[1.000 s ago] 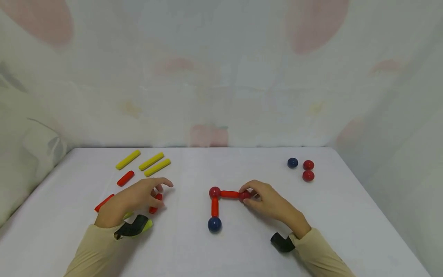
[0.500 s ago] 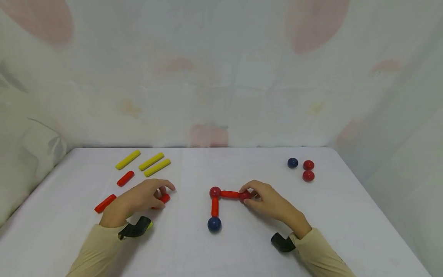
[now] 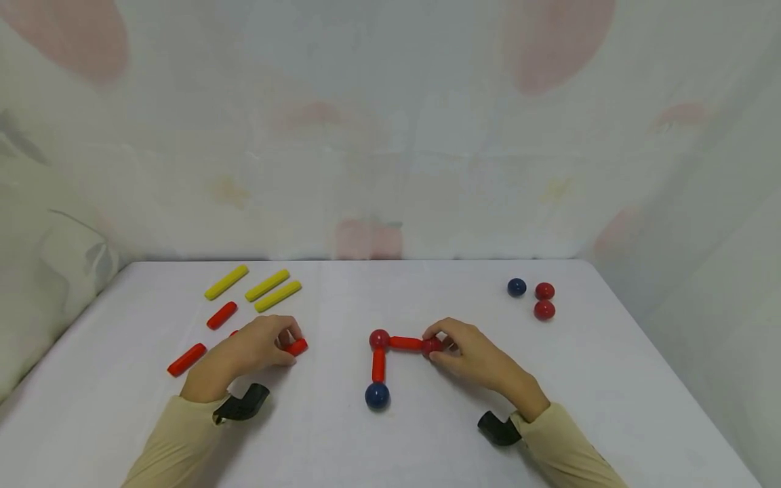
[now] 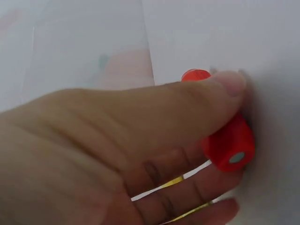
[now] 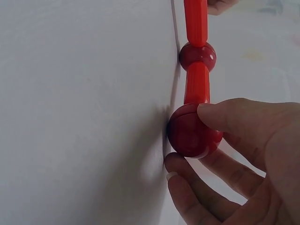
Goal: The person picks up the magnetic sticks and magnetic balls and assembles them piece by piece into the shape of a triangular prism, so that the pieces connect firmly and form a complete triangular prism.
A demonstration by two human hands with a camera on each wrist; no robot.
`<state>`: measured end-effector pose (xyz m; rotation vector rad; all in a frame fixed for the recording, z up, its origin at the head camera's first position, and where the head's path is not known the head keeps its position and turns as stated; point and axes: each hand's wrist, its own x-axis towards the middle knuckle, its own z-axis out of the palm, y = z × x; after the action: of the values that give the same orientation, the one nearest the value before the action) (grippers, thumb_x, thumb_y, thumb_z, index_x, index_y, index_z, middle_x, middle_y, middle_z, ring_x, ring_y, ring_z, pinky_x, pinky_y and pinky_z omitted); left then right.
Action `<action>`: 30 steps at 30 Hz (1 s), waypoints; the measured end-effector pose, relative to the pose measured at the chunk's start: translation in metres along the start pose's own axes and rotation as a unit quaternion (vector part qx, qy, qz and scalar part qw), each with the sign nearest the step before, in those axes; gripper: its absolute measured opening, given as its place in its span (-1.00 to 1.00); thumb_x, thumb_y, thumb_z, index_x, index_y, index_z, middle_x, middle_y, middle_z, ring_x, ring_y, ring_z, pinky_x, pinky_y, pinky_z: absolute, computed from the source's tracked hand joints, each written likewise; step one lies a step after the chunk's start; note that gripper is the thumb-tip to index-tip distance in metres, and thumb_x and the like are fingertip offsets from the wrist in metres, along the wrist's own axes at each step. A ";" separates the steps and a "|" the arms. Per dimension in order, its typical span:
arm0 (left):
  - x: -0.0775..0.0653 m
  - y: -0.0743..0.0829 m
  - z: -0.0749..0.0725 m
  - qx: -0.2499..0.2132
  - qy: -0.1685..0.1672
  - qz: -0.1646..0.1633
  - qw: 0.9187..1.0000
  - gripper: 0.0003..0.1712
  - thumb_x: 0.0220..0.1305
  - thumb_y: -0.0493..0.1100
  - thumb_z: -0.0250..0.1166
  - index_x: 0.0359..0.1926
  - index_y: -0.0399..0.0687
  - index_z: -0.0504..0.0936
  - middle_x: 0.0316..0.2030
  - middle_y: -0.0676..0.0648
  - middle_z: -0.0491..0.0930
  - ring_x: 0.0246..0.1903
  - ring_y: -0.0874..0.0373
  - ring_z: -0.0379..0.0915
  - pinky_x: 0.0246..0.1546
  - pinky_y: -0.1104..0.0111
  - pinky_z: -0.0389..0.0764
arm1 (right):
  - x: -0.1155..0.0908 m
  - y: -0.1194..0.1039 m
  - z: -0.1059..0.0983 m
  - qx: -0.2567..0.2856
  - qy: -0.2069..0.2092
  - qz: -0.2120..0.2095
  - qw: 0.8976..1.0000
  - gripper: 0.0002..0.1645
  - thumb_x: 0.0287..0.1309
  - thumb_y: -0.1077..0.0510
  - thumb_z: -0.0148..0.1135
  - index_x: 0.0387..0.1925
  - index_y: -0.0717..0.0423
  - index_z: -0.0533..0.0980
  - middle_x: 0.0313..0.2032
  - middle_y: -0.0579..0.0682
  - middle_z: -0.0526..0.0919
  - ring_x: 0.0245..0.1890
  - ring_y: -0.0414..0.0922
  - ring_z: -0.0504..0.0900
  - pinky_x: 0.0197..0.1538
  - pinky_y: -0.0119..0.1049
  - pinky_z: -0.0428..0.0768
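Note:
My left hand (image 3: 250, 349) pinches a short red magnetic rod (image 3: 297, 347) just above the white table. In the left wrist view the thumb crosses the rod (image 4: 229, 145), and a silvery disc shows in its near end. My right hand (image 3: 476, 352) holds a red ball (image 5: 190, 133) between thumb and fingers. That ball ends an L-shaped piece lying on the table. From it a red rod (image 3: 405, 343) runs left to a red corner ball (image 3: 379, 339). A second red rod (image 3: 378, 366) leads from the corner toward me to a dark blue ball (image 3: 377, 396).
Three yellow rods (image 3: 277, 296) lie at the back left. Loose red rods (image 3: 186, 360) are nearer, one partly hidden behind my left hand. At the back right sit a blue ball (image 3: 516, 287) and two red balls (image 3: 544, 310). A patterned cloth (image 3: 390, 135) hangs behind the table.
My left hand has moved slightly right, and its fingers have closed on the red rod, which has turned and shifted right. The right hand stays on its ball.

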<state>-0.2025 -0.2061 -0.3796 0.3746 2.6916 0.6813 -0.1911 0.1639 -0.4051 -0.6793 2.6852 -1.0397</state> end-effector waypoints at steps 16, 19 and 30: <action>0.005 0.022 0.009 0.011 0.038 0.031 0.999 -0.70 0.19 -0.22 0.42 -0.04 -0.01 0.65 -0.28 0.02 0.60 -0.27 0.16 0.43 -0.21 0.33 0.60 | -0.001 -0.001 0.001 0.009 -0.010 -0.017 1.000 -0.70 0.21 0.12 0.36 -0.02 -0.02 0.56 -0.09 -0.14 0.64 -0.14 -0.20 0.59 -0.06 -0.35 0.59; 0.005 0.027 0.010 0.014 0.050 0.049 0.997 -0.70 0.19 -0.22 0.42 -0.04 -0.02 0.65 -0.30 0.04 0.60 -0.30 0.18 0.43 -0.23 0.36 0.58 | -0.001 -0.001 0.001 0.011 -0.013 -0.023 1.000 -0.69 0.20 0.12 0.37 -0.03 -0.02 0.56 -0.10 -0.14 0.64 -0.16 -0.20 0.59 -0.08 -0.37 0.59; 0.006 0.047 0.022 0.017 0.061 0.090 0.994 -0.73 0.17 -0.23 0.43 -0.08 0.00 0.68 -0.35 0.09 0.58 -0.34 0.22 0.41 -0.34 0.46 0.53 | -0.004 -0.002 0.003 0.016 -0.016 -0.043 0.999 -0.70 0.17 0.09 0.40 -0.07 -0.03 0.56 -0.14 -0.18 0.64 -0.23 -0.25 0.59 -0.11 -0.36 0.59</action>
<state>-0.1913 -0.1548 -0.3757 0.6090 2.8120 0.7300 -0.1864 0.1627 -0.4062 -0.8062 2.6277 -1.0796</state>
